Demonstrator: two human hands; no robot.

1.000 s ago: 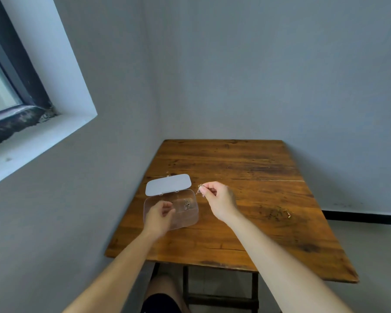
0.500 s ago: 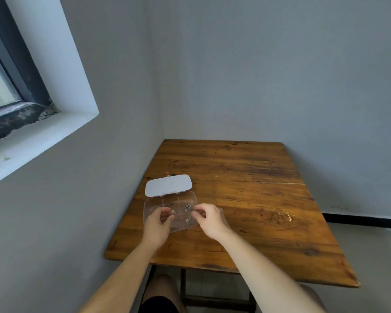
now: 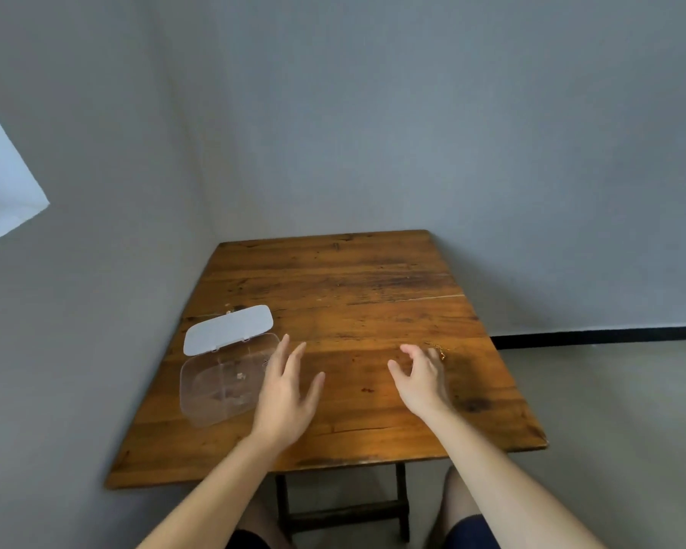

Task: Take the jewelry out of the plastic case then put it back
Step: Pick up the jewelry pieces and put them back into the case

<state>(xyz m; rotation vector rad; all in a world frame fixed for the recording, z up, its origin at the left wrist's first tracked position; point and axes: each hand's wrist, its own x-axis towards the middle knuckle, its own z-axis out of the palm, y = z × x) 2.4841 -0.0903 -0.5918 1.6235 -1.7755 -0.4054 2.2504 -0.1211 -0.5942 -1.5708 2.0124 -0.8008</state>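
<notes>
A clear plastic case lies on the left side of the wooden table, its white lid swung open behind it. Small pieces of jewelry rest inside its compartments. My left hand hovers flat just right of the case, fingers spread, holding nothing. My right hand is out over the right half of the table with fingers curled and apart, empty. A thin gold chain lies on the wood at its fingertips, partly hidden by them.
The table stands in a corner, with grey walls along its left and far edges. Its right and near edges drop to the floor. My knees show under the near edge beside the table's dark frame.
Both hands have left the case: the right hand let go of the small piece inside and swung right toward the gold chain, and the left hand drew back to the right. The view turned right.
</notes>
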